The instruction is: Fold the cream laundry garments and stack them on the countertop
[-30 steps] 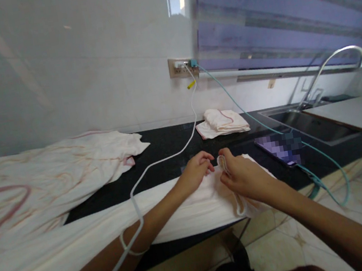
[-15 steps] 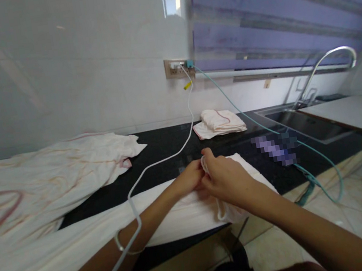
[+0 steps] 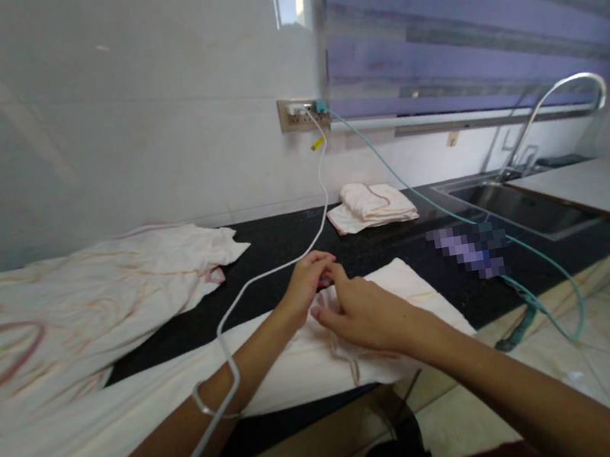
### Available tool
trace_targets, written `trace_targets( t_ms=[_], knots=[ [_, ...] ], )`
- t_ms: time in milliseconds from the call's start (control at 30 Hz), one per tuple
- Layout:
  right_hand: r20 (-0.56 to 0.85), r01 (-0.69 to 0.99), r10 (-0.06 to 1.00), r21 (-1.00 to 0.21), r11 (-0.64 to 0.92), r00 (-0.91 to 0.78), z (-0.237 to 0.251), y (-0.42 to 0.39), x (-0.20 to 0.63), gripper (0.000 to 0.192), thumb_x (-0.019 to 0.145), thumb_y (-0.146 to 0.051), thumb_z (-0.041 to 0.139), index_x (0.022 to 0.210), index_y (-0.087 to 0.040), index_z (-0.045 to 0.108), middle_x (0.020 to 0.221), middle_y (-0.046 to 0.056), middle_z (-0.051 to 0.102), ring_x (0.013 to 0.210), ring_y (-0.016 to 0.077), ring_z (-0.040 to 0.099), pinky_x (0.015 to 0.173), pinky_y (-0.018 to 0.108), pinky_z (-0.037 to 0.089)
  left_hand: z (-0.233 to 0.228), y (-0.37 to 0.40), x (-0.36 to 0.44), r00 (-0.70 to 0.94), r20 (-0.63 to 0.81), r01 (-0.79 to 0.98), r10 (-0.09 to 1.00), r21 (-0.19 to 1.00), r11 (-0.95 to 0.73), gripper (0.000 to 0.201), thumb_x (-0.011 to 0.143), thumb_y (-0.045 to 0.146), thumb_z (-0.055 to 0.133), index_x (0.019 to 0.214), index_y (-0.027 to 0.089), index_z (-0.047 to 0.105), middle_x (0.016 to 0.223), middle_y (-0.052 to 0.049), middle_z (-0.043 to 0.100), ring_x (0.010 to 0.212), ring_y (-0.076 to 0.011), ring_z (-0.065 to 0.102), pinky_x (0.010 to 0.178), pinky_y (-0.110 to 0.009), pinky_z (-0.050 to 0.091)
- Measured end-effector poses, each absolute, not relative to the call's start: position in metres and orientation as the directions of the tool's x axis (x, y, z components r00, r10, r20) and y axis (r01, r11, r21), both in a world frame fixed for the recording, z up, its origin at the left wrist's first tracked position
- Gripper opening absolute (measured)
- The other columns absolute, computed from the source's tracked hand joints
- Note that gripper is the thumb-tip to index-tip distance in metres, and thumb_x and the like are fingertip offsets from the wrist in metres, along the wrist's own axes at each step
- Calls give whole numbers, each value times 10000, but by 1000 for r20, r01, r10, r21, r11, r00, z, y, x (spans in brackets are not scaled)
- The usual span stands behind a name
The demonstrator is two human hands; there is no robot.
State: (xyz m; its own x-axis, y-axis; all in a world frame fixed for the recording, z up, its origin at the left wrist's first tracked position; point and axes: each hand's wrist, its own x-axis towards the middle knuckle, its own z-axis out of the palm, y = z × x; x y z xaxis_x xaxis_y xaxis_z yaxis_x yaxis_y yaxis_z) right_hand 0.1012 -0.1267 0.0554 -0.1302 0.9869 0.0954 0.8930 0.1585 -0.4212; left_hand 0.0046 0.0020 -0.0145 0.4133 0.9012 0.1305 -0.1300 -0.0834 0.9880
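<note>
A white garment [image 3: 283,382] runs along the front of the counter, its right end folded and wrinkled under my hands. My left hand [image 3: 306,286] is at the far edge of that fold, fingers curled and pinching the fabric. My right hand [image 3: 373,314] lies beside it, its thumb and index finger closed around raised fabric with a thin cord-like edge. The fingertips of both hands nearly meet, partly hiding the grip. Across my left forearm, in front of it, passes a white cable [image 3: 235,375].
Another white garment [image 3: 132,275] with pink piping is spread at left. A folded white cloth [image 3: 376,202] sits by the wall socket [image 3: 299,115]. A teal cable [image 3: 440,207] leads past a pixelated purple object [image 3: 465,253]. The sink [image 3: 515,203] and faucet [image 3: 543,90] are at right.
Both hands have moved slightly left along the garment. The bunched fabric at its right end has been laid flatter, showing more of the far right corner.
</note>
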Motion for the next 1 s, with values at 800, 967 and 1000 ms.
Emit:
trace_targets(
  t_ms=[800, 967, 1000],
  knots=[
    [109, 980, 982, -115, 164, -152, -34, -131, 177, 688, 946, -276, 411, 1603, -103, 305, 1637, 170, 328, 1548, 288, 217, 1235, 567, 215, -14, -51, 1, 936, 200, 258, 289, 168, -951, 608, 1071, 433, 250, 1571, 97, 335, 1642, -168, 325, 1528, -245, 305, 1228, -381, 231],
    [146, 981, 975, -83, 178, -165, -35, -130, 189, 647, 1005, -390, 413, 1591, -127, 343, 1624, 162, 360, 1547, 317, 212, 1227, 574, 235, -17, -50, 0, 925, 183, 300, 332, 180, -937, 654, 1066, 500, 245, 1601, 125, 279, 1656, -149, 301, 1543, -280, 260, 1214, -426, 232],
    [152, 980, 974, -80, 179, -166, -34, -130, 192, 637, 1018, -419, 402, 1585, -133, 358, 1622, 157, 366, 1543, 324, 221, 1226, 575, 238, -17, -50, -1, 924, 167, 315, 345, 185, -931, 672, 1064, 521, 240, 1607, 127, 268, 1660, -145, 290, 1546, -294, 248, 1210, -444, 239]
  ],
)
